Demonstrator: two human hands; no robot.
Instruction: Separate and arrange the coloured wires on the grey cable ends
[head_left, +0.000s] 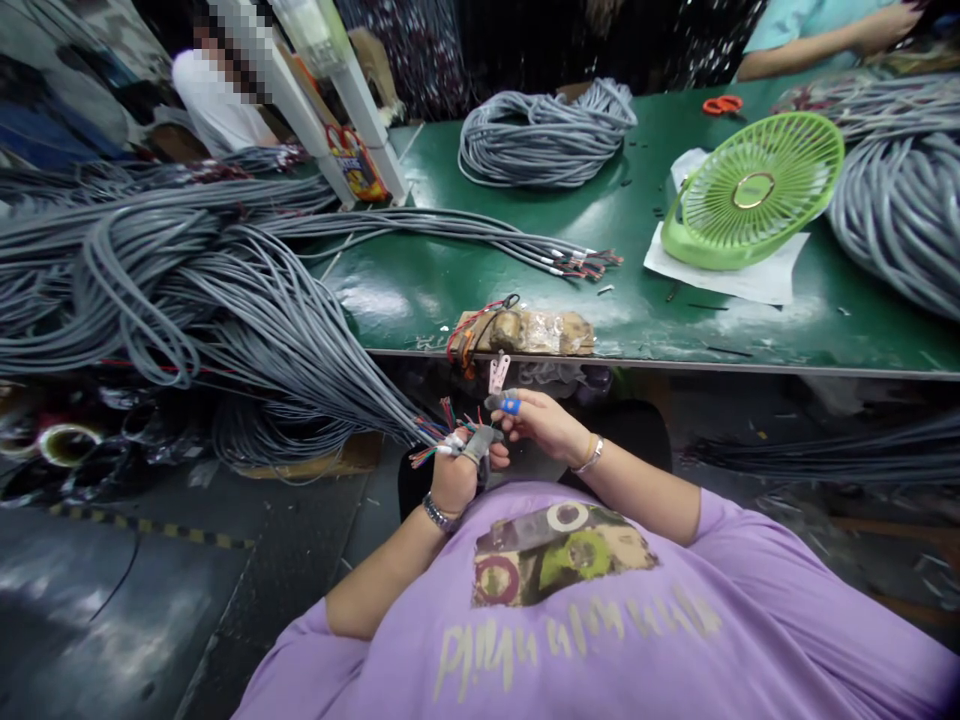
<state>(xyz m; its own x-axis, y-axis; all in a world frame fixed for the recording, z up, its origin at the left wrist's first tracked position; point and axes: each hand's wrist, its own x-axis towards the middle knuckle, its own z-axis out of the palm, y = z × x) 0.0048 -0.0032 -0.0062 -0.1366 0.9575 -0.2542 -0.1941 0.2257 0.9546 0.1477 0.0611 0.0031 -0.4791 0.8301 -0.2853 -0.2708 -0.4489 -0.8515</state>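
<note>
My left hand (459,468) is closed around the end of a grey cable (352,385), whose coloured inner wires (442,425) fan out from my fingers. My right hand (541,422), with a blue finger cot on one fingertip, pinches those wire ends just right of the left hand. Both hands sit in front of my chest, below the table edge. The cable runs left into a big sagging bundle of grey cables (172,290).
The green table (525,270) carries a taped brown block (536,330) with red wires at its front edge, a coil of grey cable (544,135), a green fan (754,190) on white paper, and more cable at the right. Other people sit beyond.
</note>
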